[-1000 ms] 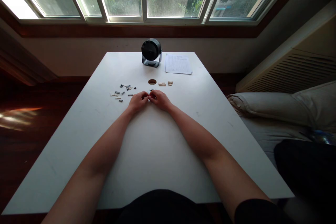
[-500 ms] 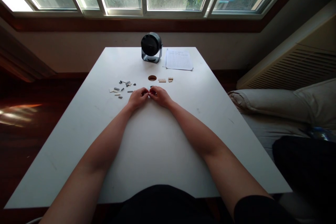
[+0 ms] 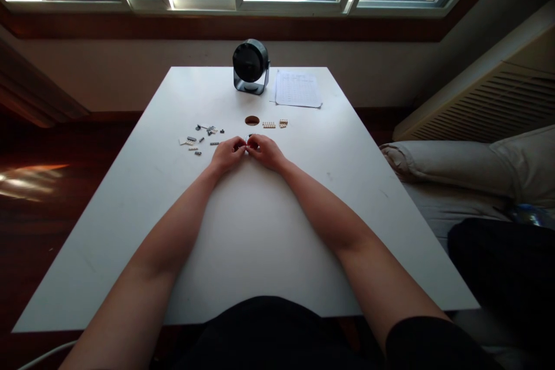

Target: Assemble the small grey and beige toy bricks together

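My left hand (image 3: 229, 154) and my right hand (image 3: 262, 149) meet over the white table (image 3: 269, 231), their fingertips pinched together. Whatever small piece they hold is mostly hidden by the fingers. Just behind the fingertips a small pale and dark object (image 3: 248, 137) shows in part. Left of my left hand lies a scatter of small grey, black and tan building-brick pieces (image 3: 211, 129); one grey piece (image 3: 214, 143) is close to its knuckles. Beyond my right hand sit two groups of tan bricks, a longer one (image 3: 269, 125) and a shorter one (image 3: 283, 123).
A round black fan (image 3: 250, 63) on a stand is at the table's far edge, with printed paper sheets (image 3: 298, 89) to its right. A round hole (image 3: 252, 121) pierces the tabletop beyond my hands. To the right is a cushioned seat (image 3: 455, 196).
The whole view has tilted down slightly, so the table and things on it sit higher in the picture. My hands stay together in nearly the same pose.
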Demonstrator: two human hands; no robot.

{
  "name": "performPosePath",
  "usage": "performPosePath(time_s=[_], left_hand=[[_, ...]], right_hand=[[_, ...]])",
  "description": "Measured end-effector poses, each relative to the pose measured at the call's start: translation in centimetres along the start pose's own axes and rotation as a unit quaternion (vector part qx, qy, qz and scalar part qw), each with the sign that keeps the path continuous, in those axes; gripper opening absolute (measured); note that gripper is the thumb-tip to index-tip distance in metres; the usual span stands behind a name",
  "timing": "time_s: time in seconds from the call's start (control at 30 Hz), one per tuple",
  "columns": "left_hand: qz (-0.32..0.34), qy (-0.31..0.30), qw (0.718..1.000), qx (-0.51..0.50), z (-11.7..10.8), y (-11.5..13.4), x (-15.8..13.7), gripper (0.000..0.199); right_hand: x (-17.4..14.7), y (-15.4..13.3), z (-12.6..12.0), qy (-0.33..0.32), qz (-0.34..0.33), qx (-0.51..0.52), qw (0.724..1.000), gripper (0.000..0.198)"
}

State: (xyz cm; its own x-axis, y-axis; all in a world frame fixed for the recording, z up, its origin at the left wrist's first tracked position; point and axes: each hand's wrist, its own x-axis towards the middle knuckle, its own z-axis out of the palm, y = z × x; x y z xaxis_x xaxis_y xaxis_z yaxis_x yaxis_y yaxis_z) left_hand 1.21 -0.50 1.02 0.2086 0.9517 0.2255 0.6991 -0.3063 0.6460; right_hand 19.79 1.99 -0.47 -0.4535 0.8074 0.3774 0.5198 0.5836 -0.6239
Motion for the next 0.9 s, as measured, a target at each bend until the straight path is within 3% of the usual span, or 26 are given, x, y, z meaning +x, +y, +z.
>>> performPosePath(time_s=[0.9], left_hand=[[-0.003, 0.012, 1.0, 0.013, -0.19, 0.79, -0.21, 0.022]], right_hand=[[0.06, 0.53, 0.43, 0.015, -0.026, 0.001, 1.0, 0.013]])
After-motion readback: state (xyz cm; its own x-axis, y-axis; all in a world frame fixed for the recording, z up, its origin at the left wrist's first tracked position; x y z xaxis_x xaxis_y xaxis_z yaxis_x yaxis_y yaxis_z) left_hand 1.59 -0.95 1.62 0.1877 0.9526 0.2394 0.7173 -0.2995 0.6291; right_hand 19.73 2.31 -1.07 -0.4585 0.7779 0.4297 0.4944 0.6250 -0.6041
